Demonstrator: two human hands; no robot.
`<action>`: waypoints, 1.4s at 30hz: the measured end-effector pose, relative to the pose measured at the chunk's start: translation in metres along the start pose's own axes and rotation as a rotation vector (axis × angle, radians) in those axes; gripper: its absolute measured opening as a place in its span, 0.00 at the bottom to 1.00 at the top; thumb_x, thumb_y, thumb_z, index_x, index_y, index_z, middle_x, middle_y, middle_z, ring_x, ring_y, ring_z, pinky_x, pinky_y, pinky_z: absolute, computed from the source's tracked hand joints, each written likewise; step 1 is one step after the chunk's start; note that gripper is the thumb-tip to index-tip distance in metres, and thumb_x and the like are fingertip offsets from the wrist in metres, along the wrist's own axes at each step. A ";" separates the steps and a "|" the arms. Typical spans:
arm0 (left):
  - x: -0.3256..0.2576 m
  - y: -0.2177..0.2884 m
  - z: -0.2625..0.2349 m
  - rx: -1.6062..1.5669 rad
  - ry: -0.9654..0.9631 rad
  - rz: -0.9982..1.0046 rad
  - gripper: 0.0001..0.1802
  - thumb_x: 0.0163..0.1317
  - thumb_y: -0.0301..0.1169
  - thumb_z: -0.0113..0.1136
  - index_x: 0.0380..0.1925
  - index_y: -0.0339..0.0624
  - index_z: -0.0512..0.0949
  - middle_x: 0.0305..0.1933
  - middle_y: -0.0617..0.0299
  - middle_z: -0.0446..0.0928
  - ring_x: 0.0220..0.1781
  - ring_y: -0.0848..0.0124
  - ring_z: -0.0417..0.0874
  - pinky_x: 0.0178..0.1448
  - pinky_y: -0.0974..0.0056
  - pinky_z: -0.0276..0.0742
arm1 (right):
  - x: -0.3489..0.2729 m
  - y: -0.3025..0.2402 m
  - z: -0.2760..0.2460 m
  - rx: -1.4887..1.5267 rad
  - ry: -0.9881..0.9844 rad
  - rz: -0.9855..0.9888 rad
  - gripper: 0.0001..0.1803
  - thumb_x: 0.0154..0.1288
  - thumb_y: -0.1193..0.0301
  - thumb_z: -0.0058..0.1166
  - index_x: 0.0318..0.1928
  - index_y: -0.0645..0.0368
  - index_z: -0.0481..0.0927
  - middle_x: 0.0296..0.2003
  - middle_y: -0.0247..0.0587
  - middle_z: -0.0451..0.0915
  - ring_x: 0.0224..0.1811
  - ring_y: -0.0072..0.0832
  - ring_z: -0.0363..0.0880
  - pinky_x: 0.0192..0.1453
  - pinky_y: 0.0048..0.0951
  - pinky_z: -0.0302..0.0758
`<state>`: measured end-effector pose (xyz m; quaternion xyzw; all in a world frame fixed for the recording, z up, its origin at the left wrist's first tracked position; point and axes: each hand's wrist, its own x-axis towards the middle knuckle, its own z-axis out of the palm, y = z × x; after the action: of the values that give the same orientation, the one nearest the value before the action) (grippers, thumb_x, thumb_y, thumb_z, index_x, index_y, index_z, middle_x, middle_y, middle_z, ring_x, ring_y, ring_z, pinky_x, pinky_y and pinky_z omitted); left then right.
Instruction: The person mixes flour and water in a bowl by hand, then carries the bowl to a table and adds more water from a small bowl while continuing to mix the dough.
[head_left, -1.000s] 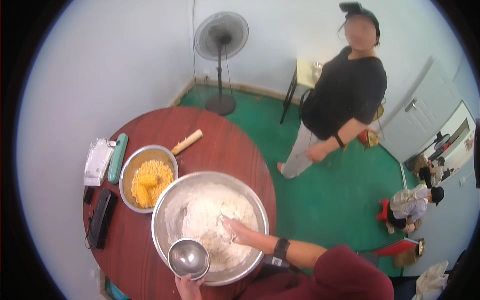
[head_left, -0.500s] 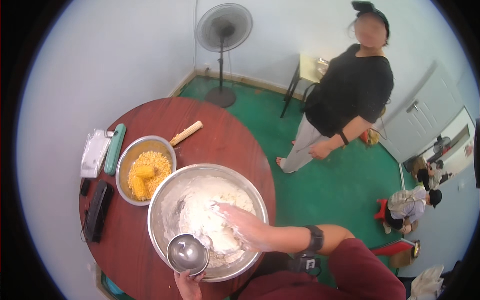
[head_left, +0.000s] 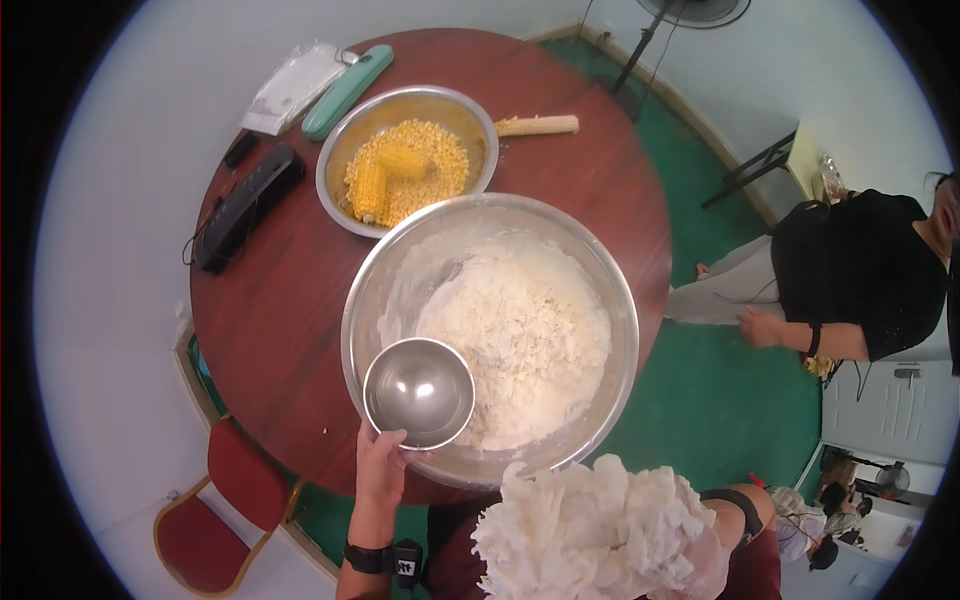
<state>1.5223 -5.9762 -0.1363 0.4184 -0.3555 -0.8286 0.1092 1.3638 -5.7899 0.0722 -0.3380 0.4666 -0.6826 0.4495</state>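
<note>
A large steel mixing bowl [head_left: 610, 290] on the round red-brown table [head_left: 270, 330] holds white clumpy flour dough [head_left: 515, 335]. My left hand [head_left: 380, 465] grips the near rim of a small empty steel bowl [head_left: 418, 390], held over the big bowl's near left edge. My right hand [head_left: 600, 535] is raised close to the camera, out of the bowl, fingers spread and thickly coated with sticky white dough. It holds no object.
A second steel bowl [head_left: 480, 115] with corn kernels and two cobs [head_left: 385, 175] stands behind. A bare cob [head_left: 535, 125], a teal case [head_left: 345, 90], a white bag [head_left: 290, 85] and a black device [head_left: 245, 205] lie around it. A red chair [head_left: 215, 505] stands lower left; a person in black [head_left: 850, 285] stands right.
My right hand has come up out of the dough toward the camera, covered in it. The view has tilted down over the table. The small bowl stays in my left hand.
</note>
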 end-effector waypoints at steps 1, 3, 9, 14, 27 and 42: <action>0.003 0.000 0.006 0.004 0.007 -0.016 0.27 0.45 0.21 0.47 0.50 0.32 0.59 0.43 0.48 0.70 0.35 0.60 0.79 0.28 0.63 0.82 | -0.002 0.003 -0.003 0.064 0.007 0.030 0.18 0.58 0.78 0.43 0.50 0.68 0.64 0.51 0.44 0.65 0.51 0.28 0.65 0.56 0.29 0.61; 0.003 0.004 0.014 0.012 0.032 0.015 0.27 0.44 0.21 0.47 0.50 0.32 0.59 0.43 0.48 0.70 0.36 0.61 0.79 0.27 0.64 0.81 | -0.006 0.009 -0.006 0.195 0.014 0.093 0.18 0.58 0.78 0.43 0.50 0.68 0.64 0.51 0.44 0.65 0.51 0.28 0.65 0.56 0.29 0.61; 0.011 0.006 0.016 -0.012 0.044 -0.008 0.30 0.43 0.25 0.54 0.51 0.36 0.60 0.47 0.54 0.68 0.41 0.63 0.76 0.32 0.61 0.79 | 0.014 0.036 -0.018 0.209 0.161 0.329 0.15 0.63 0.71 0.38 0.48 0.66 0.66 0.44 0.42 0.69 0.45 0.25 0.68 0.49 0.27 0.66; -0.008 0.007 0.007 0.033 0.051 0.068 0.24 0.47 0.31 0.51 0.48 0.41 0.63 0.43 0.57 0.72 0.41 0.64 0.75 0.38 0.57 0.73 | 0.025 0.144 -0.056 0.218 0.559 0.287 0.19 0.67 0.61 0.34 0.49 0.62 0.68 0.42 0.39 0.72 0.42 0.25 0.70 0.45 0.28 0.70; -0.019 0.011 0.033 0.263 -0.060 0.224 0.15 0.56 0.27 0.48 0.43 0.30 0.71 0.42 0.54 0.72 0.40 0.67 0.73 0.41 0.66 0.73 | 0.005 0.228 -0.125 0.788 0.868 0.401 0.16 0.63 0.61 0.41 0.48 0.54 0.68 0.43 0.39 0.73 0.41 0.28 0.75 0.39 0.32 0.76; -0.028 -0.002 0.034 0.176 -0.030 0.004 0.26 0.52 0.29 0.47 0.53 0.37 0.62 0.51 0.51 0.67 0.50 0.57 0.71 0.49 0.51 0.70 | -0.006 0.256 -0.128 0.855 0.726 0.390 0.13 0.62 0.65 0.42 0.43 0.60 0.71 0.37 0.41 0.76 0.35 0.27 0.77 0.36 0.29 0.77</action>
<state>1.5140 -5.9446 -0.1071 0.4134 -0.4296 -0.7999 0.0686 1.3295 -5.7823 -0.2124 0.2202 0.3279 -0.7866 0.4746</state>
